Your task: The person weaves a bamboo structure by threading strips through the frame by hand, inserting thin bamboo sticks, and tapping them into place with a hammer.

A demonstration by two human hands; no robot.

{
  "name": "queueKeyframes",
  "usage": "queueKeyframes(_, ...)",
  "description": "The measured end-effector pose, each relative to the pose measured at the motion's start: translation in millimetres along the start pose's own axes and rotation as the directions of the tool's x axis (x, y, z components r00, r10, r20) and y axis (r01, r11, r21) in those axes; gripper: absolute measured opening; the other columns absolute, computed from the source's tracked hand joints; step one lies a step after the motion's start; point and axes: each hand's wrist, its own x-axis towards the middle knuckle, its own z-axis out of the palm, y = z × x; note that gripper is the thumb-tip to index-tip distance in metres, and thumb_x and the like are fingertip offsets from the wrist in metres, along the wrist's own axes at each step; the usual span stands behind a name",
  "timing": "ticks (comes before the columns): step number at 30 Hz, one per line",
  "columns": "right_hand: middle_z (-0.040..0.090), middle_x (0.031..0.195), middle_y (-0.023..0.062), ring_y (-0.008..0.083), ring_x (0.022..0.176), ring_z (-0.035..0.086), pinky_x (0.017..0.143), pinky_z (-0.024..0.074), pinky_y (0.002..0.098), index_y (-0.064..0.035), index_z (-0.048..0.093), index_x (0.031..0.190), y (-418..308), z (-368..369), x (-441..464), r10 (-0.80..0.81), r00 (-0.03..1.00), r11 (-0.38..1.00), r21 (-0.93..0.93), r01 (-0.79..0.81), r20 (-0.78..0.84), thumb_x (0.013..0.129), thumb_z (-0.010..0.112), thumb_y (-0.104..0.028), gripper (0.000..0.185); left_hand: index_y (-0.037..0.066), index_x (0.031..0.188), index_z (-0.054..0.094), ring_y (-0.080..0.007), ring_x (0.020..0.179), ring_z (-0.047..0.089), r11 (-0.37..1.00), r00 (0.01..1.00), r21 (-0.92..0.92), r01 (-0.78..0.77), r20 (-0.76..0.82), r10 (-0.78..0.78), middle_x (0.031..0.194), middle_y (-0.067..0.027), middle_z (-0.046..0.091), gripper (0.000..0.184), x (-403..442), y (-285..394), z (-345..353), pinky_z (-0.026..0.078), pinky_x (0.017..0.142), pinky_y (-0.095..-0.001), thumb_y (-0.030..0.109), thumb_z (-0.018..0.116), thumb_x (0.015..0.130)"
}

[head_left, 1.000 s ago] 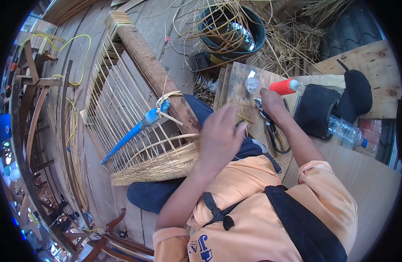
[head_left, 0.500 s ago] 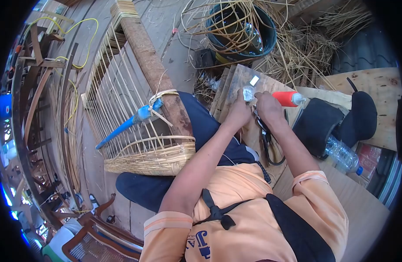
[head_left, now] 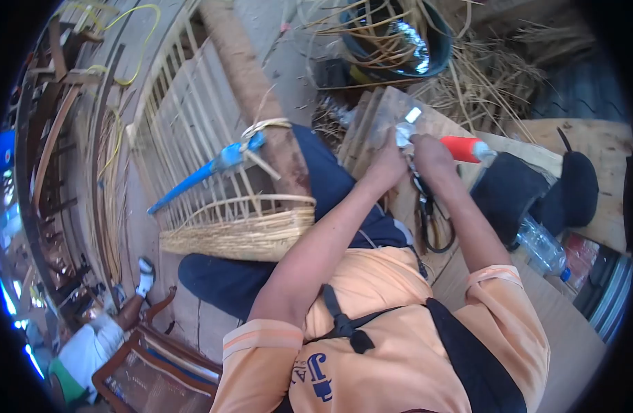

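Over the wooden boards, my left hand [head_left: 390, 164] and my right hand [head_left: 432, 155] are close together, both closed at a small clear plastic container [head_left: 404, 133] between them. Its lower part is hidden by the fingers. Just right of my right hand lies a red bottle [head_left: 461, 149] with a whitish end. Black-handled cutters [head_left: 426, 206] lie below my hands. The half-woven rattan frame [head_left: 240, 234] rests by my legs, with a blue tapered tool [head_left: 206, 175] across its strands, beside a tied loop of cane [head_left: 267, 126].
A dark bucket [head_left: 440, 51] holding coiled cane stands at the top, beside loose cane scraps [head_left: 499, 82]. On the right are a black pouch [head_left: 505, 189], a black cap [head_left: 578, 186] and a clear bottle [head_left: 540, 244]. Another person [head_left: 96, 344] is at the lower left.
My left hand has moved from beside the woven frame up and right to the clear container, where my right hand was. The view has shifted, and the other person has come into sight.
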Motion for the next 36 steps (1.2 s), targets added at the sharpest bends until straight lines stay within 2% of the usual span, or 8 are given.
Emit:
queueKeyframes(5,0.062,0.098,0.026,0.0388,0.098,0.06,0.084,0.0464,0.044,-0.0002,0.06,0.108,37,3,-3,-0.058,0.997,0.972,0.226,0.066,-0.043,0.085,0.042,-0.007,0.03,-0.001,0.142,0.015,-0.0377,0.098,0.06,0.994,0.992,-0.064,-0.09,-0.093,0.084,0.109,-0.0279,0.058,0.07,12,-24,17,0.046,0.086,-0.04,0.006,0.05,0.081)
queueKeyframes(9,0.061,0.089,0.0131,0.0215,0.082,0.057,0.074,0.0446,0.0332,0.0011,0.057,0.109,76,7,-27,-0.172,0.981,0.905,0.378,0.193,-0.089,0.085,0.047,-0.011,0.028,0.0,0.111,0.055,-0.0356,0.094,0.06,0.955,0.989,-0.259,-0.143,-0.074,0.128,0.105,-0.0223,0.062,0.033,0,-16,15,0.047,0.083,-0.0419,0.006,0.051,0.08)
queueKeyframes(10,0.059,0.103,0.0067,0.0162,0.093,0.055,0.083,0.0442,0.028,-0.0003,0.053,0.12,64,0,-35,0.139,0.972,0.719,0.655,-0.231,0.191,0.09,0.049,-0.012,0.032,-0.001,0.098,0.062,-0.0348,0.084,0.062,0.953,0.988,-0.281,-0.112,-0.137,0.076,0.094,-0.0218,0.064,0.024,-6,-12,18,0.05,0.075,-0.0422,0.004,0.054,0.076)
queueKeyframes(14,0.053,0.091,-0.0017,0.0056,0.077,0.049,0.068,0.0411,0.0219,-0.0082,0.05,0.122,83,31,-46,0.134,0.969,0.367,0.898,-0.244,0.209,0.094,0.051,-0.021,0.031,0.0,0.07,0.067,-0.0308,0.064,0.064,0.912,0.912,0.198,-0.36,-0.133,0.389,0.069,-0.0185,0.064,0.009,3,-44,37,0.051,0.057,-0.0421,0.005,0.061,0.065)
queueKeyframes(17,0.053,0.095,0.0002,0.0076,0.082,0.049,0.073,0.0394,0.0217,-0.005,0.048,0.121,43,41,-49,0.004,0.99,0.141,0.98,-0.143,0.144,0.095,0.051,-0.02,0.03,0.007,0.082,0.071,-0.028,0.083,0.065,0.729,0.99,0.673,-0.125,0.034,0.138,0.086,-0.0105,0.068,0.02,-85,39,-34,0.052,0.07,-0.0388,0.017,0.065,0.065)
queueKeyframes(21,0.052,0.091,-0.0002,0.005,0.074,0.047,0.063,0.0394,0.0188,-0.0047,0.049,0.112,34,77,-29,-0.19,0.979,0.074,0.995,-0.061,0.074,0.094,0.051,-0.014,0.02,0.007,0.095,0.066,-0.0253,0.11,0.049,0.497,0.729,0.83,-0.252,-0.175,0.661,0.109,-0.0141,0.059,0.035,-145,37,-91,0.036,0.093,-0.0444,0.031,0.063,0.071)
queueKeyframes(24,0.048,0.079,-0.0049,0.0007,0.06,0.042,0.049,0.0334,0.0167,-0.0099,0.052,0.098,30,114,2,-0.261,0.965,0.098,0.995,-0.001,0.027,0.092,0.055,-0.016,0.009,0.009,0.092,0.064,-0.0255,0.107,0.046,0.553,0.855,0.833,0.024,-0.304,0.421,0.109,-0.0126,0.054,0.033,-170,34,-137,0.032,0.091,-0.0445,0.037,0.06,0.076)
queueKeyframes(36,0.058,0.087,-0.0024,0.0079,0.071,0.048,0.062,0.0389,0.0212,-0.0073,0.063,0.106,-90,-5,-33,-0.407,0.9,0.599,0.789,0.134,0.157,0.088,0.058,-0.018,0.022,0.01,0.063,0.069,-0.0371,0.115,0.044,0.386,0.657,0.883,-0.268,-0.125,0.743,0.11,-0.0193,0.054,0.014,-196,7,-167,0.027,0.095,-0.0664,0.021,0.06,0.06)
